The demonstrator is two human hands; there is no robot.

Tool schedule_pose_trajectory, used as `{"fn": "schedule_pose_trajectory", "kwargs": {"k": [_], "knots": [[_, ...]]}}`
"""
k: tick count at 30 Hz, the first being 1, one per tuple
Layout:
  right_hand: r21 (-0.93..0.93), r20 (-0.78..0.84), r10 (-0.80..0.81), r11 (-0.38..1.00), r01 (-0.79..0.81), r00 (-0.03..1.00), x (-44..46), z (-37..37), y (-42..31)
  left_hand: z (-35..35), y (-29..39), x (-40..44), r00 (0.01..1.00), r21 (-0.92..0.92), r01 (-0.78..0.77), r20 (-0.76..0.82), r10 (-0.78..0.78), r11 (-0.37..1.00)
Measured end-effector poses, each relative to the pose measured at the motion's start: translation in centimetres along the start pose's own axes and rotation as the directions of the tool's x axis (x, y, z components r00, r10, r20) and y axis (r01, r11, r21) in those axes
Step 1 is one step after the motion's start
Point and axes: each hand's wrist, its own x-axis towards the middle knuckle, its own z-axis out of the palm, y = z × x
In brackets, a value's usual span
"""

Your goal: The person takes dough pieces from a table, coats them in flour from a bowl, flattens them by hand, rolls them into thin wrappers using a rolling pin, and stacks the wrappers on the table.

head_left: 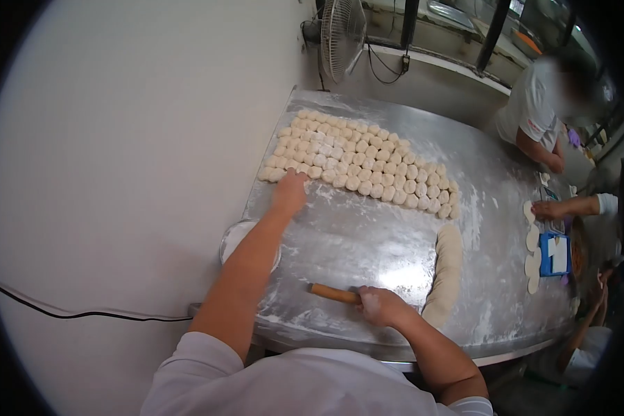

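Note:
My left hand (291,192) reaches to the near left edge of a block of dough balls (353,156), its fingers bent down on a dough ball there. That ball is mostly hidden under the fingers. Closed round one end of a wooden rolling pin (331,292), my right hand (380,306) is low over the near side of the table. The pin's free end points left. To the right of the rolling pin lies a thick roll of dough (447,270), lengthwise away from me.
Under my left forearm stands a round bowl of white flour (236,238). The metal table (347,236) is dusted with flour. Flat dough rounds (532,239) and a blue container (555,255) lie at the right, beside co-workers' hands (549,210). A fan (342,38) stands behind.

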Motion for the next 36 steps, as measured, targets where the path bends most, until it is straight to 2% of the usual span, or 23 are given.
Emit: {"fn": "schedule_pose_trajectory", "kwargs": {"k": [4, 8, 10, 13, 16, 19, 22, 25, 28, 31, 34, 36], "knots": [[0.019, 0.009, -0.016, 1.000, 0.016, 1.000, -0.2, -0.5, 0.0, -2.3, 3.0, -1.8, 0.998, -0.124, 0.059, -0.008, -0.060, 0.991], [0.012, 0.046, -0.022, 1.000, 0.021, 0.999, -0.8, -1.7, -0.9, 1.6, 2.9, -1.1, 1.000, -0.210, 0.011, 0.000, -0.012, 0.978], [0.021, 0.007, -0.054, 0.998, 0.054, 0.999, -0.8, -1.1, -0.4, 3.2, 3.8, -1.6, 0.999, -0.244, -0.030, 0.013, 0.034, 0.969], [0.015, -0.028, -0.075, 0.997, 0.075, 0.997, -1.1, -0.9, -0.1, 3.4, 6.7, -6.3, 0.963, -0.340, -0.125, 0.183, 0.196, 0.932], [0.009, -0.019, -0.072, 0.997, 0.072, 0.997, -1.5, -1.3, -0.5, 2.4, 9.2, -10.5, 0.878, -0.340, -0.318, 0.248, 0.410, 0.885], [-0.010, -0.010, -0.095, 0.995, 0.095, 0.995, -1.6, -1.2, -0.7, -0.8, 11.8, -11.5, 0.930, -0.312, -0.190, 0.247, 0.272, 0.931], [-0.010, -0.009, -0.097, 0.995, 0.097, 0.995, -1.5, -0.8, -0.6, 1.0, 11.4, -8.9, 0.938, -0.282, -0.206, 0.217, 0.272, 0.937], [-0.004, -0.024, -0.097, 0.995, 0.097, 0.995, -1.3, -0.5, -0.3, 1.6, 14.5, -6.9, 0.867, -0.062, -0.231, 0.439, 0.234, 0.971], [0.006, -0.088, -0.101, 0.995, 0.102, 0.991, -1.3, -0.3, 0.4, 6.9, 14.2, -6.5, 0.912, -0.112, -0.351, 0.185, 0.366, 0.930], [0.033, -0.079, -0.054, 0.998, 0.057, 0.995, -1.1, -0.4, 1.0, 7.0, 15.3, -4.8, 0.891, 0.034, -0.349, 0.321, 0.321, 0.936], [0.021, -0.067, 0.035, 0.999, -0.034, 0.997, -0.4, -1.4, 1.8, 6.3, 15.1, -5.0, 0.954, -0.148, -0.179, 0.216, 0.208, 0.973], [0.009, -0.099, 0.071, 0.997, -0.071, 0.993, -0.4, -1.6, 2.7, 5.7, 13.9, -5.2, 0.945, -0.339, -0.071, 0.277, 0.171, 0.938]]}}
